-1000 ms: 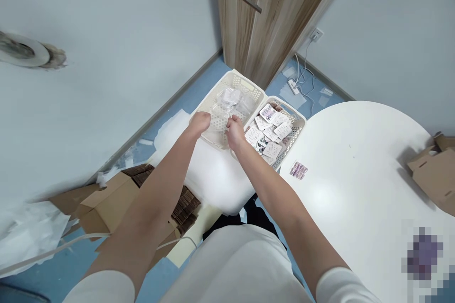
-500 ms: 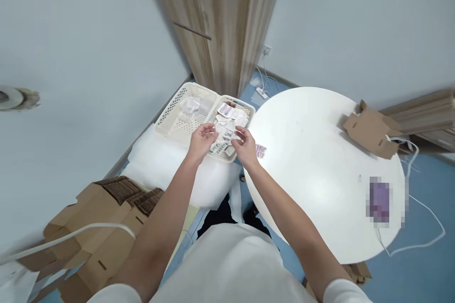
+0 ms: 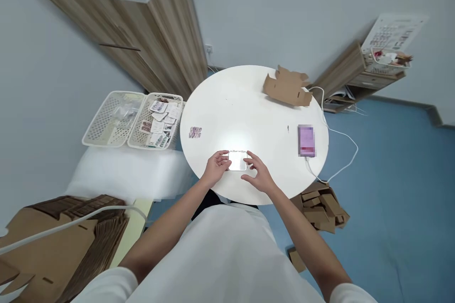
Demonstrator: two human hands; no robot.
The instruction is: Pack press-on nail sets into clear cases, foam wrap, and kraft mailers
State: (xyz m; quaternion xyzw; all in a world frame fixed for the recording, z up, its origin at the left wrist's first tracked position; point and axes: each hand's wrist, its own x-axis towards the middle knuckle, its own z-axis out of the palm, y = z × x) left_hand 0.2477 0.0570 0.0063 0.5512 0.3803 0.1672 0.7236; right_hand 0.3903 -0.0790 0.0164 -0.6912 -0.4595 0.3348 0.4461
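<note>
A small, clear, flat rectangular case [image 3: 238,161] is in front of me, over the near part of the round white table [image 3: 256,180]. My left hand [image 3: 216,168] grips its left edge, with the thumb on the near side and the fingers toward the far corner. At the right edge, my right hand [image 3: 261,174] has its fingertips against or just over the case, while its thumb sticks out apart. Glare hides what is inside the case, if anything. A small sheet of purple-patterned pieces [image 3: 195,132] lies on the table to the left.
Left of the table are a white basket of small cards and packets [image 3: 172,141] and a second basket with clear packaging [image 3: 87,138]. An unfolded cardboard box [image 3: 286,89] and a blurred purple device with a cable [image 3: 306,140] lie on the table. Cardboard stacks [image 3: 53,241] fill the lower left.
My view and both hands have turned right, from above the basket to over the round table. The clear case has moved along with them. My right thumb has spread away from the fingers.
</note>
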